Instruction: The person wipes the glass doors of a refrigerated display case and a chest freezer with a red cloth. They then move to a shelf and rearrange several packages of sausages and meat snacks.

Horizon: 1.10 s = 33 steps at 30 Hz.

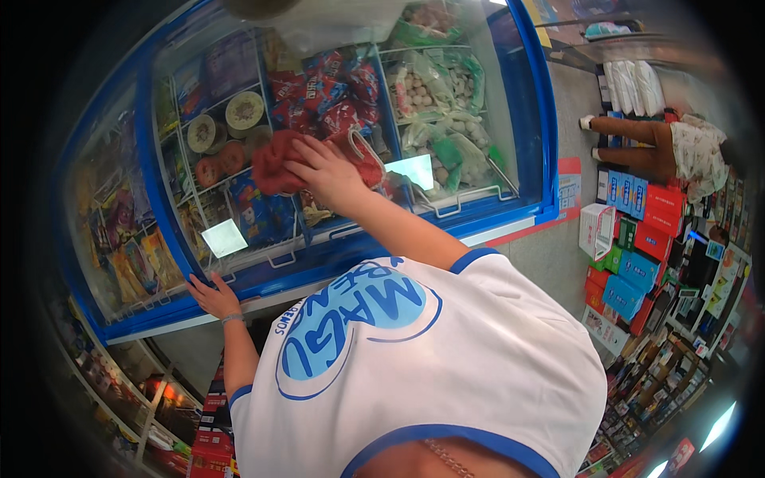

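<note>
My right hand (pixel 329 173) presses down with its fingers over a crumpled red cloth (pixel 278 162), which lies on the glass lid (pixel 334 239) of a chest freezer. One end of the cloth, with a pale edging, folds up beside my wrist. My left hand (pixel 216 297) rests with fingers apart on the front edge of the freezer's blue frame (pixel 173 251) and holds nothing. Beneath the glass lie red and blue snack packets (pixel 326 83), round tubs (pixel 244 110) and bags of pale balls (pixel 418 89), sorted in wire baskets.
A whitish sheet-like thing (pixel 340 27) covers part of the freezer's far side. To the right, a person (pixel 657 143) stands near stacked cartons (pixel 627 284) and a white basket (pixel 596 230). Red boxes (pixel 212 418) and a shelf rack (pixel 152 412) stand at the lower left.
</note>
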Tool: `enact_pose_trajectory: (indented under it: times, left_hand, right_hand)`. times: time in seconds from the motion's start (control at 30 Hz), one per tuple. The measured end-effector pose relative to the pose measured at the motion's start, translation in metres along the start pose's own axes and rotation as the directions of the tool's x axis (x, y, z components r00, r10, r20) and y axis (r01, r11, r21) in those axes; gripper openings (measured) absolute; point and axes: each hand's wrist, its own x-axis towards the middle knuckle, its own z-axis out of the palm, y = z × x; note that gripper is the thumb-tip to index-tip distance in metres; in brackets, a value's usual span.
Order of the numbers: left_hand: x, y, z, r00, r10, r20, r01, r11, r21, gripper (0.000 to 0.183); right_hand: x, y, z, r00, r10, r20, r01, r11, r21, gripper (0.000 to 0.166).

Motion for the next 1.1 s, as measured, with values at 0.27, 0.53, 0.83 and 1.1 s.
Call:
enact_pose_trajectory:
  times: [0.27, 0.53, 0.83, 1.1]
  left_hand:
    - [0.001, -0.001, 0.009, 1.0, -0.014, 0.003, 0.014, 1.0, 0.001, 0.07]
    - [-0.006, -0.001, 0.006, 0.999, -0.053, 0.009, 0.053, 0.998, 0.028, 0.07]
    - [0.005, 0.006, -0.007, 0.987, -0.005, -0.162, -0.03, 0.978, -0.207, 0.065]
    - [0.012, -0.049, -0.019, 0.996, -0.082, 0.025, 0.085, 0.895, -0.438, 0.059]
  right_hand:
    - [-0.083, 0.201, -0.208, 0.866, 0.368, -0.338, -0.466, 0.84, -0.279, 0.035]
    - [-0.23, 0.055, -0.198, 0.839, 0.542, -0.049, -0.532, 0.797, -0.287, 0.044]
    - [-0.072, -0.082, -0.01, 0.781, -0.311, 0.541, 0.247, 0.95, 0.19, 0.044]
    - [0.077, -0.131, 0.145, 0.614, -0.626, 0.481, 0.523, 0.779, 0.346, 0.043]
